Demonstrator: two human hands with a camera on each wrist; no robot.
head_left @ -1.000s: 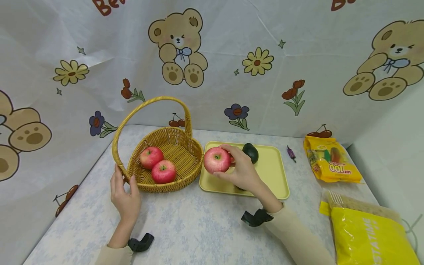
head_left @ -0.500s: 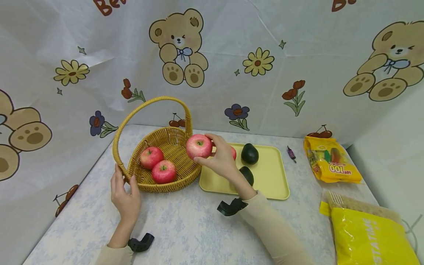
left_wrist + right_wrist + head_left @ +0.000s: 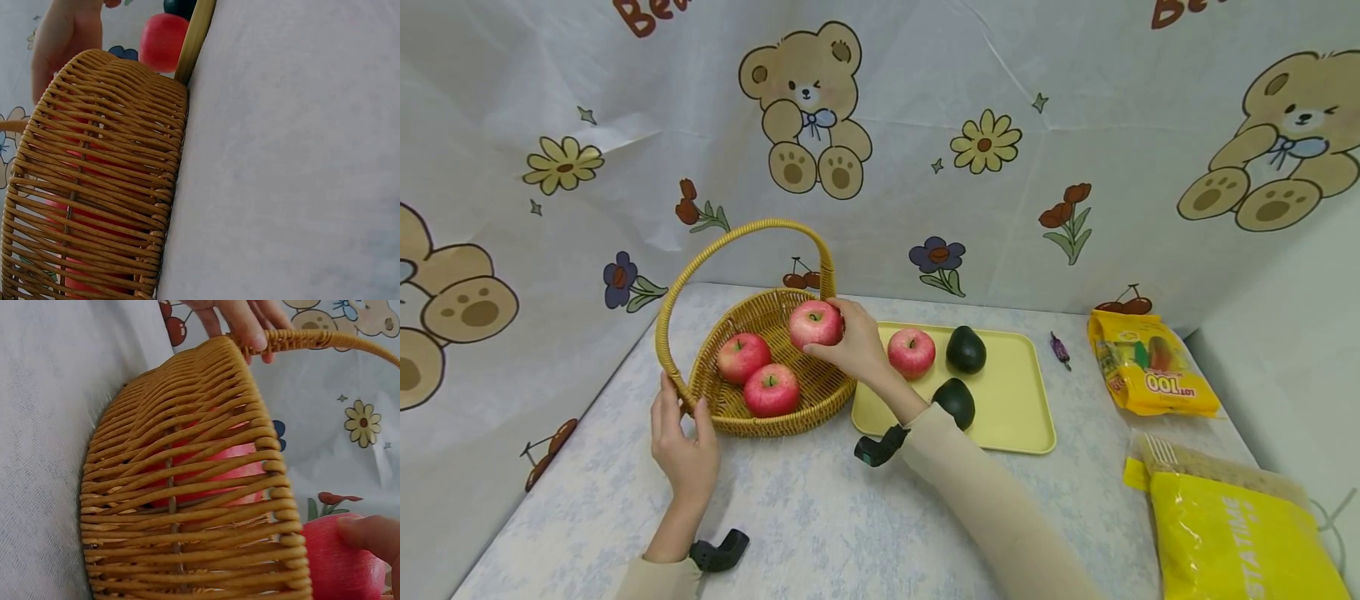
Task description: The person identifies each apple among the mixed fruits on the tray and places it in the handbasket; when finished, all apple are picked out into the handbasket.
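Lying in basket [image 3: 762, 427]: two apples [image 3: 772, 390]

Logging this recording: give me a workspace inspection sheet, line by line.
Surface: pale blue-patterned tabletop.
Job's things: wicker basket with two apples inside; yellow tray with one apple and two avocados.
Clutter: two yellow packages and a small purple item, right side.
Hands: left hand grips the basket's handle base; right hand holds another apple over the basket.
Cables: thin cord, right edge.
Surroundings: bear-print backdrop.
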